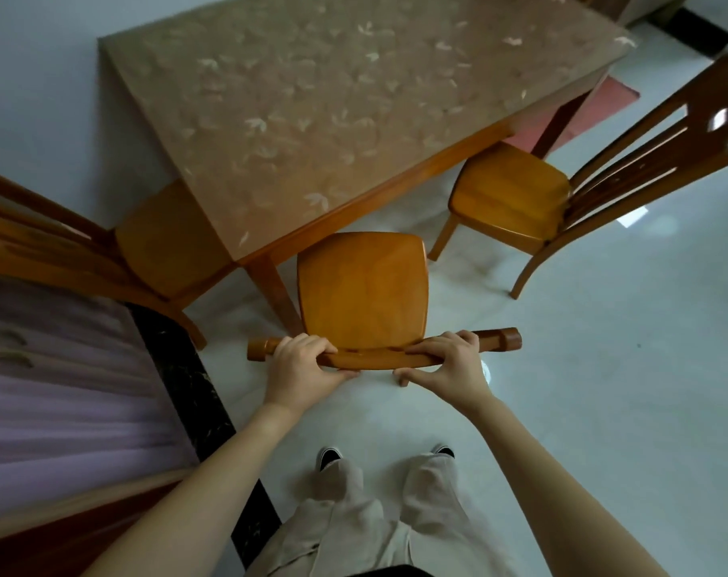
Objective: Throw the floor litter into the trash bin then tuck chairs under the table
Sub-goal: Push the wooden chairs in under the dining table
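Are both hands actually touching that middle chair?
Touching. The head view shows the left hand and right hand wrapped over the middle chair top rail.

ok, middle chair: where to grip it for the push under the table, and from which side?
Grip the top rail of the middle chair from behind, one hand near each end. It is a wide bar facing the person, while the seat's front edge already meets the table. The left hand and right hand wrap it this way, so a push should run straight.
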The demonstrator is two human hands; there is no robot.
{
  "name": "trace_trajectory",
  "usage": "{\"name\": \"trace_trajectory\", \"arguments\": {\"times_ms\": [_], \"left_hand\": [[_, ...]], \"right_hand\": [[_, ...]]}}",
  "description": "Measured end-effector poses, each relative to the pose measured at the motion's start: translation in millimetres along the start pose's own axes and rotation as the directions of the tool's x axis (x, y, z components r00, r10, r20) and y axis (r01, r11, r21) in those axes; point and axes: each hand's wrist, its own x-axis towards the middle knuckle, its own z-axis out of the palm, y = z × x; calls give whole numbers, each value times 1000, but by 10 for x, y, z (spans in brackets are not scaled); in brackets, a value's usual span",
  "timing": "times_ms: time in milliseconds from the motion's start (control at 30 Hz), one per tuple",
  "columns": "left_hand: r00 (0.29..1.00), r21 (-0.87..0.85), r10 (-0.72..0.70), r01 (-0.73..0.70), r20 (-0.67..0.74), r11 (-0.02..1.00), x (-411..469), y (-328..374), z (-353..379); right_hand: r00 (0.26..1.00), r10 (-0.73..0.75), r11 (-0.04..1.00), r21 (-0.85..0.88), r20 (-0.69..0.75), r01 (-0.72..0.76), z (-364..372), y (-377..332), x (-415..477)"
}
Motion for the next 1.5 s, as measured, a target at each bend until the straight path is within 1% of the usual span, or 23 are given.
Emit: {"name": "trace_trajectory", "arguments": {"times_ms": [100, 233, 367, 667, 833, 967, 1033, 1100, 1233, 1400, 1500], "left_hand": [[999, -4, -39, 39, -1, 999, 22, 190, 110], [998, 25, -67, 67, -2, 997, 77, 464, 281], [993, -1, -122, 122, 3, 993, 137, 774, 453], [960, 7, -259, 261, -107, 965, 253, 1636, 969], [949, 15, -298, 301, -106, 953, 406, 1978, 1082], [945, 11, -309, 312, -109, 950, 489, 2124, 1149], [940, -9, -327, 328, -102, 945, 485, 2158, 1213], [924, -31, -363, 362, -116, 932, 463, 2199, 1303], [883, -64, -442, 437, -158, 897, 548, 2332, 1459], [876, -61, -454, 450, -160, 891, 716, 2465, 1555], [892, -36, -434, 434, -128, 900, 744, 2470, 1568]], "right_hand": [[999, -12, 1000, 22, 42, 11, -135, 192, 71], [994, -73, 997, 19, 85, 72, -326, 491, 193], [985, -112, 993, 43, 131, 107, -545, 805, 335], [947, -230, 973, 79, 223, 217, -1121, 1534, 600], [928, -251, 967, 108, 275, 229, -1335, 1812, 701], [930, -248, 967, 122, 272, 222, -1427, 1982, 764], [914, -277, 960, 129, 297, 249, -1448, 2033, 822], [886, -315, 949, 119, 341, 291, -1464, 2074, 900], [869, -311, 951, 120, 385, 286, -1571, 2206, 1130], [852, -349, 936, 107, 391, 334, -1668, 2312, 1349], [850, -349, 931, 47, 395, 361, -1669, 2359, 1337]]}}
